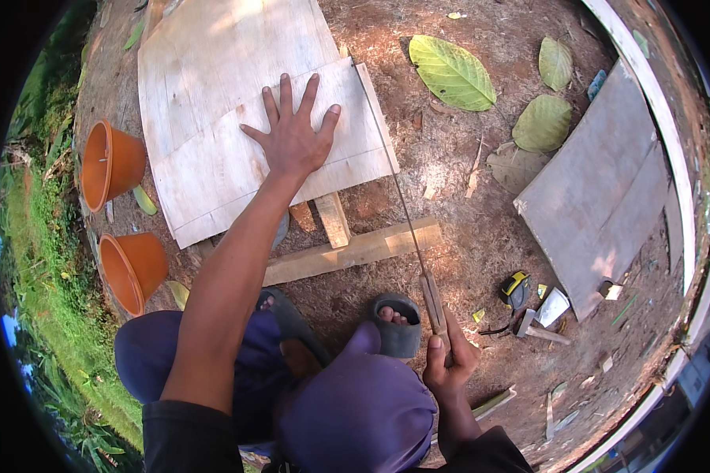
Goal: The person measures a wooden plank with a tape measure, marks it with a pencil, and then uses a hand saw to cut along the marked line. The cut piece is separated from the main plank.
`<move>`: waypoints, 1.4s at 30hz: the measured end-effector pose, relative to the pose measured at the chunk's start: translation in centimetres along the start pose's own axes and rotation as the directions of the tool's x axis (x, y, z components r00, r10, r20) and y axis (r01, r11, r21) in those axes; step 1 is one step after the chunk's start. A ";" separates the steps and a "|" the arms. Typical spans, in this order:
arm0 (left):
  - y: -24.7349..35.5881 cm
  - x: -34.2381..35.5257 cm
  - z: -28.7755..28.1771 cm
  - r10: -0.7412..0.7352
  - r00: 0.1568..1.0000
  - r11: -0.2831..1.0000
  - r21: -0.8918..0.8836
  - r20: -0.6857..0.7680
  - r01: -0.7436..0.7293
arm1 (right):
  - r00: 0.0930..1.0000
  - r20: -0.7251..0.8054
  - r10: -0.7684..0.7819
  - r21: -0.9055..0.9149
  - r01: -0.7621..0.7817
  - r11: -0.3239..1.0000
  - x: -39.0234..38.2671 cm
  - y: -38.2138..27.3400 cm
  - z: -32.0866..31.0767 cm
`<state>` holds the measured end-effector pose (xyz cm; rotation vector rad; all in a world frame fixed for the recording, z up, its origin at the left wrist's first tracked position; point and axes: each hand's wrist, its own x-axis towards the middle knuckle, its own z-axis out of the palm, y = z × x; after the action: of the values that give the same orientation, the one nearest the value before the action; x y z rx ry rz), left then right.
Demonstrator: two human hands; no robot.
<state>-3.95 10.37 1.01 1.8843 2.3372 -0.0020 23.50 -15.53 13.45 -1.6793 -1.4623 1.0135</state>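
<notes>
My left hand (296,138) lies flat on a pale plywood sheet (201,169), fingers spread, pressing near its right side. My right hand (452,355) is wrapped round the wooden handle of a handsaw (432,303). The saw's thin blade is seen nearly edge-on and runs up from the handle along the sheet's right edge. A narrow strip of plywood (377,118) shows to the right of the blade. Another plywood piece (237,47) extends at the far side. Beneath the sheet, a timber frame (355,254) partly shows; the rest is hidden.
Two orange pots (125,162) (146,264) lie tipped at the left. A grey board (599,185) rests on the ground at the right. Close to my right side are a tape measure (516,290) and a hammer (540,327). Large leaves (454,72) lie beyond.
</notes>
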 end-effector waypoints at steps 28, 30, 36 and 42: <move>0.0 -0.2 0.5 0.023 0.999 1.000 0.000 -0.029 -0.023 | 1.000 -0.006 0.002 0.008 -0.002 1.000 -0.1 -0.2 -0.9; -0.1 -0.3 0.8 0.024 0.998 1.000 0.008 -0.058 -0.024 | 1.000 -0.012 0.023 0.049 -0.023 0.999 1.8 -0.5 -0.2; 0.0 0.3 0.4 0.022 0.998 1.000 0.007 -0.063 -0.021 | 0.980 0.049 0.191 0.012 -0.192 0.981 7.0 -2.4 2.7; -0.2 -0.1 1.0 0.033 0.996 0.999 0.033 -0.081 -0.031 | 1.000 -0.002 0.016 0.022 -0.016 1.000 0.1 -1.1 -1.3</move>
<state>-3.98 10.20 0.02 1.9723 2.3725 0.0418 24.12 -15.32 15.05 -1.6784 -1.4336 1.0320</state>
